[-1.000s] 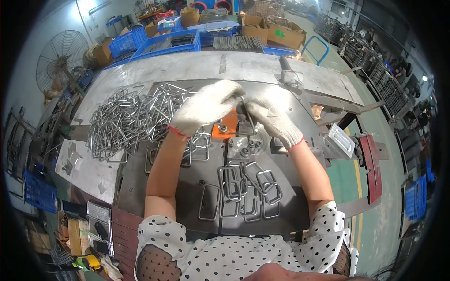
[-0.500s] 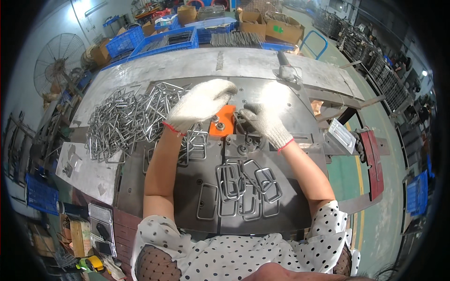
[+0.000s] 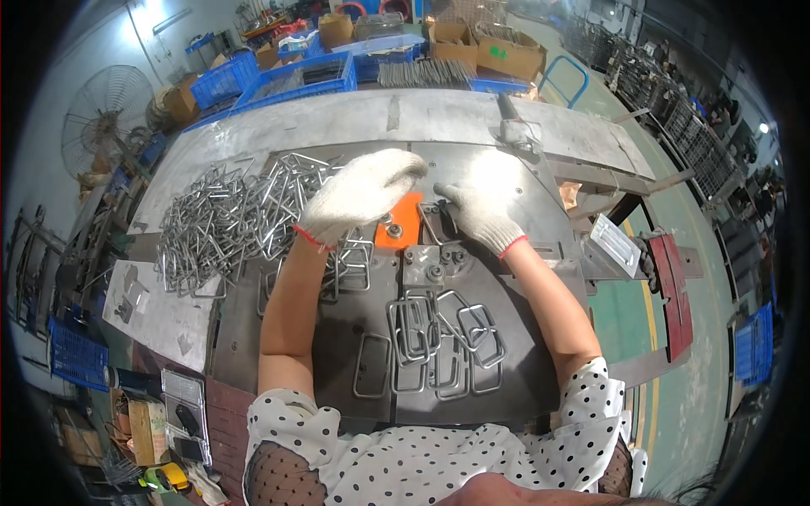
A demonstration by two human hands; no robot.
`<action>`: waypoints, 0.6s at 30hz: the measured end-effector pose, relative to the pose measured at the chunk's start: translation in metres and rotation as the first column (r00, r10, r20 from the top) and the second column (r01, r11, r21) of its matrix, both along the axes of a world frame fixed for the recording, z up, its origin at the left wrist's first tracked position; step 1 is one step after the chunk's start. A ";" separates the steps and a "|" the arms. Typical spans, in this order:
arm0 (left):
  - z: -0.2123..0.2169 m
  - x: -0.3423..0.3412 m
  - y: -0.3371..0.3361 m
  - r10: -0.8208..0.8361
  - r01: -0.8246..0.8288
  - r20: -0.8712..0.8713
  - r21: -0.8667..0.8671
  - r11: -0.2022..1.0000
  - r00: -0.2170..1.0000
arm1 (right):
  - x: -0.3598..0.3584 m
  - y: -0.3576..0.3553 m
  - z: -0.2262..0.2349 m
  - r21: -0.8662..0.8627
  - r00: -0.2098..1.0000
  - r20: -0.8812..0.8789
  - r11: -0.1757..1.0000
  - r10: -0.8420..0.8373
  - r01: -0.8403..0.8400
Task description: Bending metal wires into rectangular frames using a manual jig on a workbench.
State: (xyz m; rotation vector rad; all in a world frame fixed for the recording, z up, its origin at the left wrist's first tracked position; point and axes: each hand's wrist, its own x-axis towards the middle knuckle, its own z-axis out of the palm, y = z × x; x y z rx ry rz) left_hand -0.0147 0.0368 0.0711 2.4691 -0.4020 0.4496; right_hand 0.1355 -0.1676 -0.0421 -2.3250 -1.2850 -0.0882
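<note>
Gloves, white knitted ones with red cuffs, cover both hands as the person leans over a dark steel jig plate (image 3: 337, 337). In the head view, the only one there is, the left hand (image 3: 359, 194) lies palm down with its fingers curled over the upper edge of an orange block (image 3: 403, 228) fixed at the middle of the plate. Whether it grips a wire beneath I cannot tell, since the glove covers whatever is there. The right hand (image 3: 483, 207) rests just beside it, fingers stretched leftward and seemingly pressing a bent wire piece (image 3: 432, 221) against the bolted fixture (image 3: 434, 261). It looks more like a flat push than a closed pinch, probably to keep the wire seated on the pins.

The stock is laid out to suit the reach: a tangled heap of wire loops (image 3: 228, 223) sits to the person's left, touching the plate's edge, while the formed rectangular frames (image 3: 443, 337) lie overlapping near the body, just below the fixture.

Compared with a second ago, both hands have settled lower and closer to the orange block. The left one has swung over its top edge, and the right has flattened out from a more gathered posture. The heap and the finished frames look unmoved.
</note>
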 end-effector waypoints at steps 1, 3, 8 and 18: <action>0.003 -0.001 -0.001 -0.002 0.002 0.005 -0.002 1.000 1.000 | 0.005 0.002 -0.004 -0.028 0.999 -0.013 0.999 0.035 -0.035; 0.008 -0.003 -0.004 -0.008 0.008 0.011 -0.006 1.000 1.000 | 0.026 0.015 -0.005 -0.064 0.960 -0.255 0.988 0.116 -0.137; 0.020 -0.013 -0.003 0.005 -0.004 0.077 -0.011 1.000 0.997 | 0.042 0.037 0.016 -0.071 0.898 -0.410 0.977 0.157 -0.203; 0.015 -0.013 -0.005 -0.038 0.035 0.137 0.021 0.999 0.990 | 0.023 0.013 0.028 0.136 0.738 -0.663 0.990 0.122 -0.042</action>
